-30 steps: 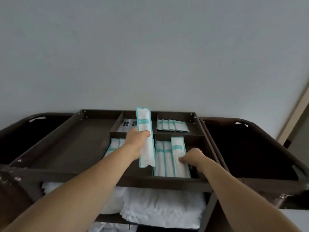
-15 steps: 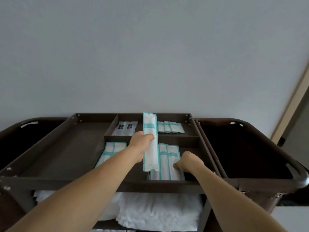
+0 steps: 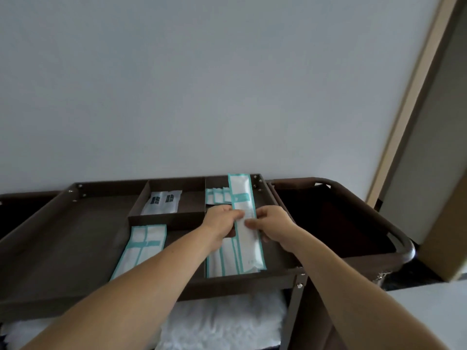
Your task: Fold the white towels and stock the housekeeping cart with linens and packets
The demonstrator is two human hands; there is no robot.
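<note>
Your left hand (image 3: 222,223) and right hand (image 3: 274,224) both pinch the long teal-edged packet (image 3: 247,239) near its middle, one on each long edge. The packet runs lengthwise over the stacked long packets (image 3: 219,261) in the near right compartment of the cart tray (image 3: 101,291). Its far end reaches over the small packets (image 3: 217,196) behind. Folded white towels (image 3: 222,322) sit on the shelf below.

No legible print on packets (image 3: 247,251), seemingly
</note>
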